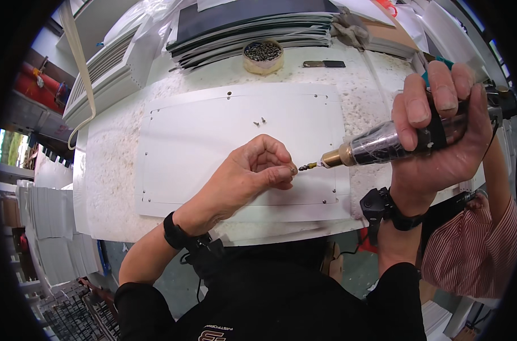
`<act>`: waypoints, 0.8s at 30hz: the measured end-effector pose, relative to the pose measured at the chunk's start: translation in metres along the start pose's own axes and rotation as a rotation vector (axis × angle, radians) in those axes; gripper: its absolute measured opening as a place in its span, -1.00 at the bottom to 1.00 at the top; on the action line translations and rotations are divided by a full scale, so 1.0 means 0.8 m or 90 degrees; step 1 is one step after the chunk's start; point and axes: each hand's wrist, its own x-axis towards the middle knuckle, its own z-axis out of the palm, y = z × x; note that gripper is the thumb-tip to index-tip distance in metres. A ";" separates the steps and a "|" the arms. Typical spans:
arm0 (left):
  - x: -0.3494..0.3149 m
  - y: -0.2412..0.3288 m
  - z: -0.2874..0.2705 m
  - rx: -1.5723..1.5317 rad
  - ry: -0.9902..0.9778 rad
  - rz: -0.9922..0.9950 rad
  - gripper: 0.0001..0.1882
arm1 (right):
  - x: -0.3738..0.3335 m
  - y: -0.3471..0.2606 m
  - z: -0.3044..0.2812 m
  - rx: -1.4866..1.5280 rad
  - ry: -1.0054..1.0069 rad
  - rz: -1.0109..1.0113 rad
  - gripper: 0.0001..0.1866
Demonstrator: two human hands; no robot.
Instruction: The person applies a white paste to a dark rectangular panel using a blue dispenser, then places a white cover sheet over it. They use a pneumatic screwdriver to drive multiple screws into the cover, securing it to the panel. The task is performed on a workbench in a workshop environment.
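Observation:
My right hand (443, 122) is wrapped round a dark power screwdriver (377, 143) with a brass-coloured nose, held nearly level and pointing left. Its bit (308, 167) ends just beside the fingertips of my left hand (250, 170). Thumb and fingers of that hand are pinched on a small screw (293, 170), whose head faces the bit; whether they touch is hard to tell. Below both hands lies a flat white panel (184, 136) with screws set along its edges. Two loose screws (260, 122) rest on its middle, just beyond my left hand.
At the back of the worktable (122, 125) stands a round tub (264, 67) full of screws, beside a small dark-handled blade (324, 64). Behind it is a stack of dark sheets (252, 23). White slatted parts (108, 74) lie at the left. Another person's striped garment (468, 250) shows at the right.

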 end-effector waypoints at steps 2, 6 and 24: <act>0.000 0.000 0.001 -0.012 -0.002 -0.003 -0.81 | 0.000 0.002 0.000 -0.002 -0.004 0.001 -0.74; 0.002 0.000 0.003 -0.014 -0.002 -0.008 -0.81 | 0.001 0.004 0.001 -0.003 -0.014 -0.003 -0.73; 0.024 -0.001 0.033 0.364 0.010 0.190 -0.83 | 0.012 0.002 -0.001 -0.084 -0.072 0.038 -0.70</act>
